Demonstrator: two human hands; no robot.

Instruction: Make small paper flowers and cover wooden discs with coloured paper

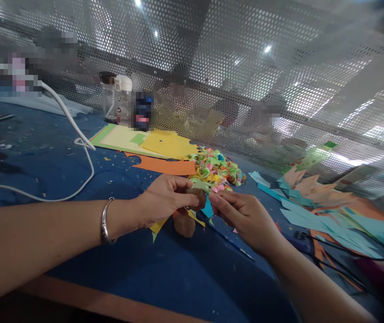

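Note:
Between the thumb and fingers of my left hand [166,197] is a brown lump [197,200] that looks like clay. My right hand [242,211] is closed in a pinch just to the right of this lump. What its fingertips hold is hidden. A small blue paper piece [208,209] shows between the lump and those fingertips; I cannot tell whether they grip it. Below the hands, a second brown lump [184,225] sits on the blue table [165,278]. A thin blue stick-like tool [232,242] with a pale tip lies beneath my right hand.
Behind my hands is a heap of small colourful paper cuttings [217,168], beside orange paper [168,166] and yellow sheets [168,143]. A white cable [92,166] crosses the left side. Bottles [123,101] stand against the perforated screen [212,58]. Light blue strips [326,224] and scissors [302,240] lie right.

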